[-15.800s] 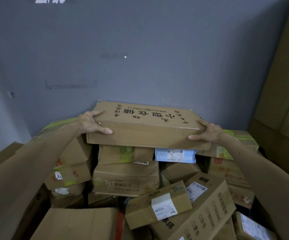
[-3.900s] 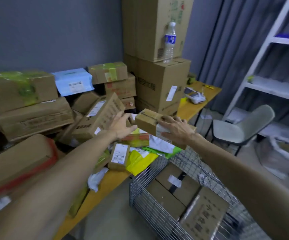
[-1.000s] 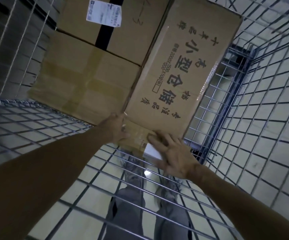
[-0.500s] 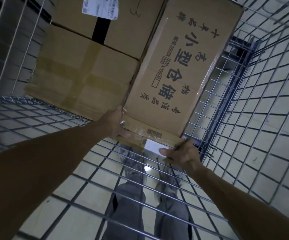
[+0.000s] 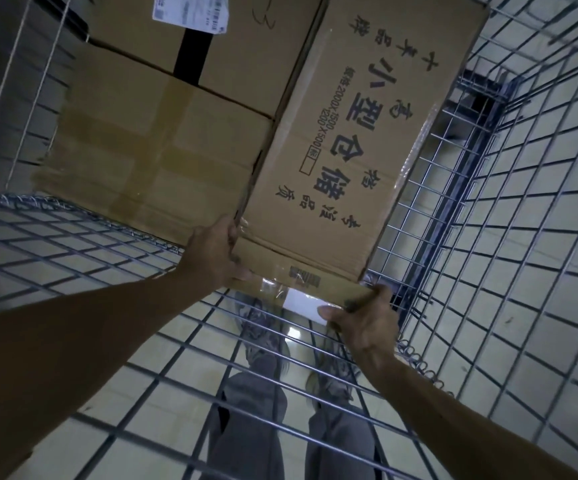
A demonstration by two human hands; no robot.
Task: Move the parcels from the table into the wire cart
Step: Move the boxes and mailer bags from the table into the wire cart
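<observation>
Pale floor tiles show through the mesh on every side, and I am looking almost straight down into the wire cart from the head camera. Three cartons already lie on its bottom: a taped carton at the left, a labelled carton beyond it, and a long printed carton on the right, running from far to near.

The small parcel sits at the near end of that printed carton, between it and the cart's near wall. Both hands are clamped on it. The left hand grips its left end, and the right hand pinches its right end with the thumb on a white label. Its long axis runs left to right, crosswise to the printed carton, and the right end lies a little nearer to me than the left. The right hand is therefore the nearer one.

I judge the room to be tight. The only gap I can see is the strip along the near wall, so I would lower the parcel straight down with its axis unchanged. Whether it already rests on the cart's bottom I cannot tell. The person's legs show through the wire below.
</observation>
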